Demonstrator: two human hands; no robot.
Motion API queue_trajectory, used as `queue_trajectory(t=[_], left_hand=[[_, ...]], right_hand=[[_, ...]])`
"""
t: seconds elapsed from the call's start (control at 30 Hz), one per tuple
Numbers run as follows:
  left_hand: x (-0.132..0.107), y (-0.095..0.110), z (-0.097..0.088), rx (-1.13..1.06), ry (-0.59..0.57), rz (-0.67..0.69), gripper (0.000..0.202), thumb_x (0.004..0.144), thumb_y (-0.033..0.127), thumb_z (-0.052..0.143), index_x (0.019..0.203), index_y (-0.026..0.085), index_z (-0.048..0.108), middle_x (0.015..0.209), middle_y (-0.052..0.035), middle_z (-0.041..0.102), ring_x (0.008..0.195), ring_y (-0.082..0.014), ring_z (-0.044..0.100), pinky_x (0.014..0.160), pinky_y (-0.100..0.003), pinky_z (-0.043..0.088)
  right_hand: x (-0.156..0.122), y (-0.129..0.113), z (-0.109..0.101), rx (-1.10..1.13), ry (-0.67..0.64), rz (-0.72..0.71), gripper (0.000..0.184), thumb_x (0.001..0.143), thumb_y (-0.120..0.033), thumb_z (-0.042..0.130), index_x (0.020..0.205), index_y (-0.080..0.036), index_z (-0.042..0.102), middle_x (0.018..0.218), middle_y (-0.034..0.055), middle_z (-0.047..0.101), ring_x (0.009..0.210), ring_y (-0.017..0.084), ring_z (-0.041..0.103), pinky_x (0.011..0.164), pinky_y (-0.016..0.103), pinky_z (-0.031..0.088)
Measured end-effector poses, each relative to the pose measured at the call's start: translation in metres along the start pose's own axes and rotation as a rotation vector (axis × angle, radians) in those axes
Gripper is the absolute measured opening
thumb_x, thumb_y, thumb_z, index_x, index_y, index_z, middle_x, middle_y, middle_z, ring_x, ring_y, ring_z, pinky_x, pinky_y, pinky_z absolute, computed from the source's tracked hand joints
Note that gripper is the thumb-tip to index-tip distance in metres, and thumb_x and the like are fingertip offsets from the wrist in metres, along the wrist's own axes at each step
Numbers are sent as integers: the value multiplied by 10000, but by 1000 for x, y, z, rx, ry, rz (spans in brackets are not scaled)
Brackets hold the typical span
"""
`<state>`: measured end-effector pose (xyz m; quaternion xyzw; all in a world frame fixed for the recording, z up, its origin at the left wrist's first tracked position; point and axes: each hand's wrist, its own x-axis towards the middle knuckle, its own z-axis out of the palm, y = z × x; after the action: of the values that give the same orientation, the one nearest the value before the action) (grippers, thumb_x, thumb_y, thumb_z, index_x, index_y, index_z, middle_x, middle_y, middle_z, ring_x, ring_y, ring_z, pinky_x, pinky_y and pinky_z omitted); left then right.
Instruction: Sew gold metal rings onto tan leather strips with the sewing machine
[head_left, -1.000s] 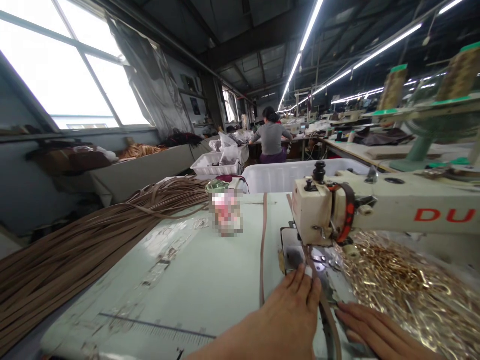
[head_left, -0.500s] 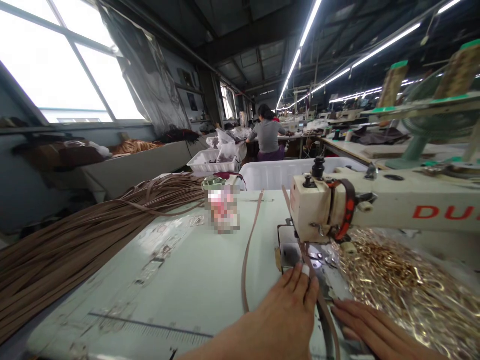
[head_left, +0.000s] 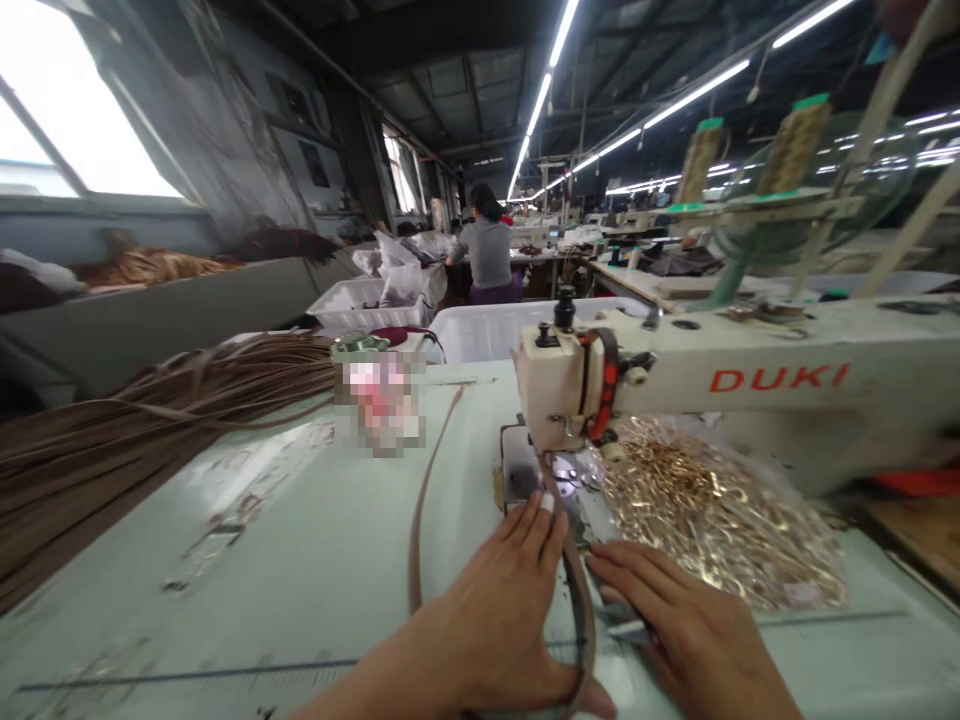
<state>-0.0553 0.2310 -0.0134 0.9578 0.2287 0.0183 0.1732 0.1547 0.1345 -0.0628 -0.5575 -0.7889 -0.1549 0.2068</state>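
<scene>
A narrow brown strap point(head_left: 579, 590) runs from under the head of the sewing machine point(head_left: 559, 385) and curves back toward me. My left hand point(head_left: 502, 590) lies over the machine bed, its fingers pressed together along the strap just before the needle area; the thumb reaches under the strap's loop. One left fingertip wears a white wrap. To the right of the strap, my right hand point(head_left: 682, 610) is closed, fingertips beside the bed plate. A pointed metal tool point(head_left: 630, 632) sticks out beneath its fingers, mostly hidden by them.
A bag of gold-coloured metal hooks point(head_left: 697, 490) lies under the machine arm. A bundle of brown straps point(head_left: 172, 400) covers the table's left side, and a single strap point(head_left: 424, 490) lies left of the machine. White bins point(head_left: 480, 335) and a seated person point(head_left: 489, 250) are beyond.
The camera view has swung right, so the scene sits further left and more of the bag and machine arm shows. The left hand keeps its place on the strap; more of the right hand shows.
</scene>
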Motion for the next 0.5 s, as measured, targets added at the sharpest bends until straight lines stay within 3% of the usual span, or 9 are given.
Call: queue_trajectory(t=[0.13,0.3,0.4,0.43,0.5], left_hand=[[4,5,-1,7,-77,-77,1245,623,763,650,1490,71,86,1536,-159,-11,1414,-302,11,1160,-415,131],[9,16,-17,102,-142,-101,1106,675,575,706,1463,10,173,1509,-203,68,1407,-314,101,1138,-424,209],[8,3,-5,261,-18,-13,838,753,371,659,1436,38,306,1483,-193,219,1380,-313,226,1103,-412,304],[9,-6,5,333,53,29,671,797,249,587,1413,84,381,1456,-167,310,1352,-292,306,1082,-394,346],[16,-31,33,454,204,152,531,806,107,494,1332,177,524,1369,-105,468,1249,-254,476,1016,-325,436]], right_hand=[[6,-9,-8,117,-61,116,676,619,-16,388,1225,-252,572,1266,-28,595,1140,206,564,885,386,544],[6,-8,-5,161,-29,136,622,661,-12,414,1212,-257,570,1246,-29,611,1124,202,568,875,359,544],[5,-4,7,123,12,82,488,737,-54,496,1177,-248,580,1204,-25,637,1075,201,597,812,308,567],[5,-2,12,98,35,39,415,764,-91,543,1147,-241,591,1168,-26,657,1030,196,620,769,277,576],[6,2,17,18,192,-39,230,811,-137,586,1012,-238,632,979,-44,720,850,157,672,616,192,567]])
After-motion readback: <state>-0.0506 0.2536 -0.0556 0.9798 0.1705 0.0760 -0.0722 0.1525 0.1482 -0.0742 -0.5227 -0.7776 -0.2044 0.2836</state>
